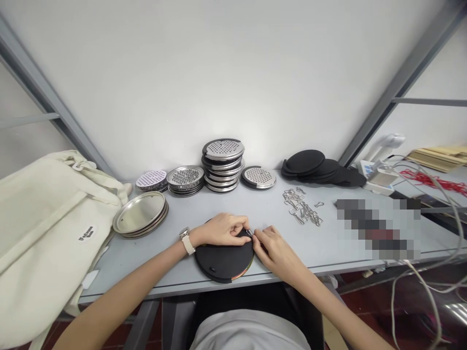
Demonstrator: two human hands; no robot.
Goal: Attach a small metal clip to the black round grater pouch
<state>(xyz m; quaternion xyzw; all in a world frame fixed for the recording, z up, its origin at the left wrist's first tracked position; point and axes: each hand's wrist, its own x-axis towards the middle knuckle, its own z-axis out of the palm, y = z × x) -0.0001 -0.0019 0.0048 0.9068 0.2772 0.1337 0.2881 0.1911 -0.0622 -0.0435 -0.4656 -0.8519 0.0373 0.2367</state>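
Observation:
A round black case (221,260) lies flat near the table's front edge, a thin coloured strip showing at its lower right rim. At its upper right edge is a small wire snap clip (249,233). My left hand (226,230) reaches over the case, thumb and forefinger pinched on the clip. From the right, my right hand (275,249) pinches the same clip with its fingertips. Whether the clip passes through the case is hidden by the fingers. More metal snap clips (302,206) lie loose in a pile to the right.
Along the wall stand a tall stack of round metal graters (223,165), lower grater stacks (185,180), a single grater (260,177) and black round covers (306,163). Plain metal discs (140,214) sit left, beside a cream bag (54,233). Cables (454,209) hang right.

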